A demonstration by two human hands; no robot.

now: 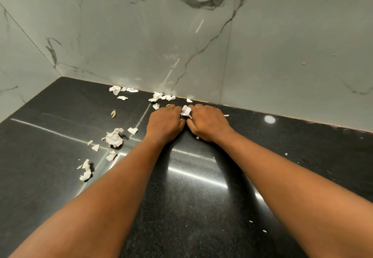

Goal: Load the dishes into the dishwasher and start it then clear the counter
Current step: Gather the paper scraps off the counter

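My left hand (164,123) and my right hand (207,123) lie side by side on the black stone counter (191,197), close to the back wall. Their fingers are curled around a small wad of white paper scraps (186,111) squeezed between them. Several more torn and crumpled white paper pieces lie scattered to the left: a crumpled ball (114,137), a twisted strip (85,170), and small bits along the wall (159,96). A dry leaf (113,113) lies among them.
A grey marble-look wall (181,46) rises behind the counter and meets a side wall at the left corner (60,74). Tiny white crumbs (264,231) dot the counter on the right.
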